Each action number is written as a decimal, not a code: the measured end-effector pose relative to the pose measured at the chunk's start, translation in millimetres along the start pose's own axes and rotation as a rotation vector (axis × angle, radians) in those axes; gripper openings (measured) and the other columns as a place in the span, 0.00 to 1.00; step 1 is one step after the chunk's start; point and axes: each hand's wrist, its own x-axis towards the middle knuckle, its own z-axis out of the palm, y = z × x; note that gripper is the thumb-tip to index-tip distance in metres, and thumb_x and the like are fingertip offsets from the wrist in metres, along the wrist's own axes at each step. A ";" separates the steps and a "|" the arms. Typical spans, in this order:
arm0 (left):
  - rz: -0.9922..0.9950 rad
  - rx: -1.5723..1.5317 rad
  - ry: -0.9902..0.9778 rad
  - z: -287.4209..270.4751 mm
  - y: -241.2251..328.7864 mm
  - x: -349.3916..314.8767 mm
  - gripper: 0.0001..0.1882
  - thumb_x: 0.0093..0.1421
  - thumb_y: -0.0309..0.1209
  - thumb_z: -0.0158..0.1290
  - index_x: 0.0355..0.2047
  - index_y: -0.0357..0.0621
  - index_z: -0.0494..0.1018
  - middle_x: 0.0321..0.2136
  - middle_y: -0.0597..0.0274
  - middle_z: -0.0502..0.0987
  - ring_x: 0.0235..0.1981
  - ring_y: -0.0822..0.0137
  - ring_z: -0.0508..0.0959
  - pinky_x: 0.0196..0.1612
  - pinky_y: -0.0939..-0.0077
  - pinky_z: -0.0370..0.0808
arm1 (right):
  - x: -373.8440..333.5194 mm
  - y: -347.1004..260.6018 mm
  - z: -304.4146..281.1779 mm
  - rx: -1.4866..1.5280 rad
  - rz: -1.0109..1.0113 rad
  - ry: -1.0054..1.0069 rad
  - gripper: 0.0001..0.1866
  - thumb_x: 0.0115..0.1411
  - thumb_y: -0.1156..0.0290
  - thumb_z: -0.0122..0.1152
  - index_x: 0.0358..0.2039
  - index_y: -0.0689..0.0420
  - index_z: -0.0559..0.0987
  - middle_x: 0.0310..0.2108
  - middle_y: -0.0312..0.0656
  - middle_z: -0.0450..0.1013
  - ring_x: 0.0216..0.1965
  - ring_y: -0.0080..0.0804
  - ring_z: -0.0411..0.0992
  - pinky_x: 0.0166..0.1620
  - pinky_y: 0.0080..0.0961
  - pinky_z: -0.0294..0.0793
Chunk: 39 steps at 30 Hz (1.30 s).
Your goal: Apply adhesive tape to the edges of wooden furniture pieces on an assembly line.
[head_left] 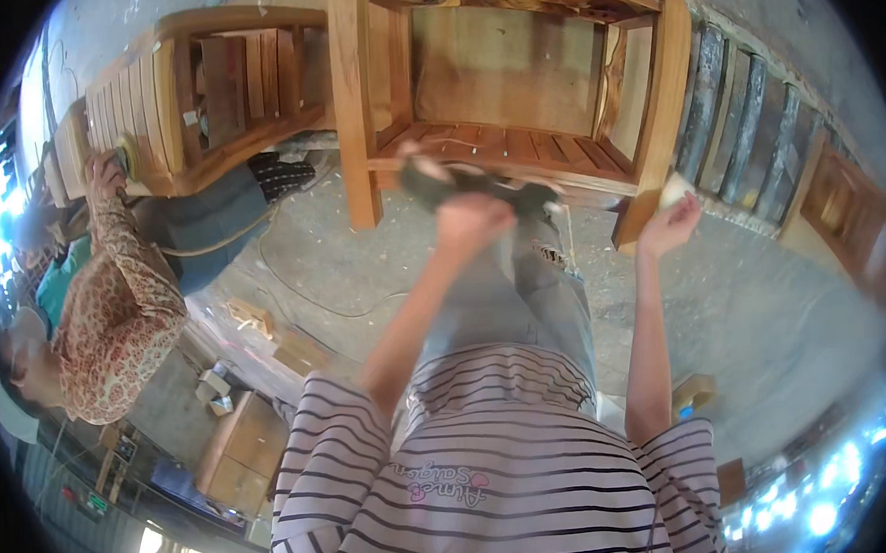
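A brown wooden cabinet frame (352,101) with a slatted lower shelf stands in front of me. My right hand (671,226) is closed on a small pale piece (675,190), its material unclear, beside the frame's right front leg (638,216). My left hand (475,221) is smeared by motion, so its fingers cannot be read. It is above my legs, close to a blurred dark shape (443,183) below the shelf's front edge; I cannot tell whether they touch.
To the left, a person in a patterned sleeve (131,243) presses a round pad on another slatted wooden piece (243,97). A cable (283,275) runs over the floor. Grey-stained slats (745,120) and a wooden panel (835,206) are at the right. Cardboard boxes (242,452) stand behind left.
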 end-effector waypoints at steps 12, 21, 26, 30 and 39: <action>-0.705 -0.186 0.713 -109.8 1.3 -34.5 0.15 0.59 0.29 0.60 0.18 0.35 0.74 0.13 0.65 0.71 0.19 0.79 0.66 0.24 0.79 0.64 | -5.7 9.8 17.7 -0.102 0.111 -0.028 0.12 0.64 0.76 0.50 0.46 0.65 0.72 0.46 0.55 0.72 0.49 0.47 0.72 0.52 0.35 0.71; 0.006 0.052 -0.038 -81.5 26.9 124.4 0.14 0.55 0.47 0.61 0.35 0.53 0.82 0.37 0.66 0.80 0.45 0.62 0.76 0.50 0.58 0.66 | -2.3 18.8 13.1 -0.172 0.046 0.016 0.12 0.63 0.75 0.52 0.46 0.65 0.72 0.44 0.58 0.73 0.44 0.53 0.72 0.47 0.40 0.72; 0.277 -0.043 -0.174 17.6 53.5 107.9 0.23 0.47 0.53 0.63 0.40 0.58 0.81 0.45 0.69 0.77 0.53 0.65 0.71 0.57 0.57 0.56 | 1.2 25.6 15.6 -0.081 0.052 0.016 0.13 0.62 0.75 0.52 0.46 0.65 0.71 0.43 0.60 0.73 0.45 0.56 0.72 0.48 0.42 0.70; 0.318 -0.047 -0.316 58.8 61.0 99.0 0.18 0.46 0.46 0.65 0.36 0.54 0.81 0.36 0.71 0.80 0.47 0.68 0.74 0.53 0.60 0.56 | -0.9 24.0 11.4 -0.057 0.082 0.031 0.13 0.62 0.76 0.52 0.47 0.66 0.71 0.45 0.61 0.72 0.47 0.55 0.72 0.51 0.42 0.70; 0.481 0.135 0.119 22.8 5.6 59.8 0.10 0.47 0.37 0.66 0.31 0.57 0.80 0.32 0.77 0.81 0.34 0.75 0.78 0.44 0.71 0.61 | -4.9 4.7 -26.7 0.282 0.134 0.012 0.14 0.66 0.77 0.47 0.52 0.64 0.66 0.56 0.54 0.62 0.62 0.45 0.60 0.60 0.41 0.66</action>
